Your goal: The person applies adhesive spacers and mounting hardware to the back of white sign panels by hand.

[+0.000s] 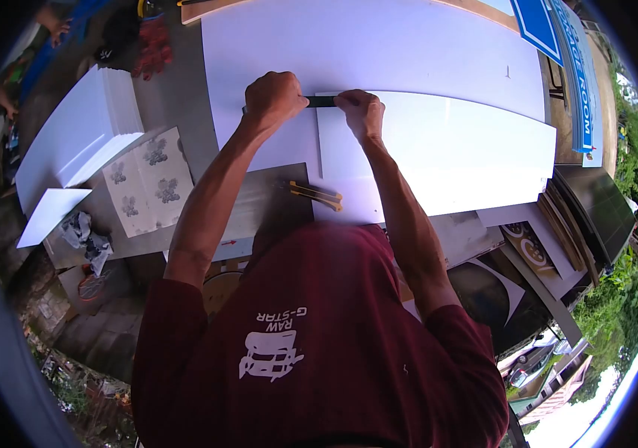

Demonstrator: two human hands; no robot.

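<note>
My left hand (275, 98) is closed in a fist around one end of a short dark strip (322, 101), whose exact kind I cannot make out. Fingers of my right hand (361, 112) pinch the strip's other end. It stretches level between both hands, over the left far corner of a glossy white sheet (453, 153). That sheet lies on a larger white board (379, 45). Nearer my body, a yellow and black utility knife (316, 196) rests close to the white board's near edge.
At left stands a stack of white sheets (72, 134), beside a patterned board (151, 183) and crumpled plastic (87, 239). Red gloves (153, 48) lie far left, near another person's hand (56, 28). Blue signs (577, 82) stand far right; boards and offcuts (532, 246) sit near right.
</note>
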